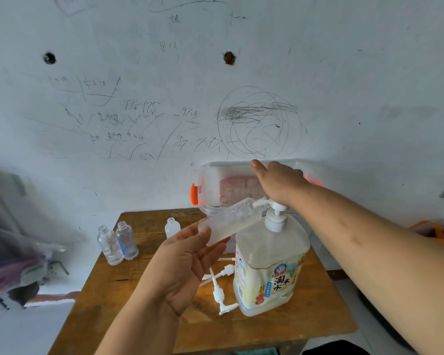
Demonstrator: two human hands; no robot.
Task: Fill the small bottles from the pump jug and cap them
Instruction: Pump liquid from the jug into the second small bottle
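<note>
Now we note two clear small bottles (pixel 110 245), uncapped, at table (pixel 105 290) left edge; white bottle (pixel 171 228) just right. Our left hand (pixel 187 262) pinches frosted bottle (pixel 228 222), tilted, mouth at nozzle (pixel 260 202). Loose pump caps (pixel 219 293) below. Pump jug (pixel 269 265) mid-table; our right hand (pixel 280 183), uncurled, presses its pump head (pixel 277 210).
</note>
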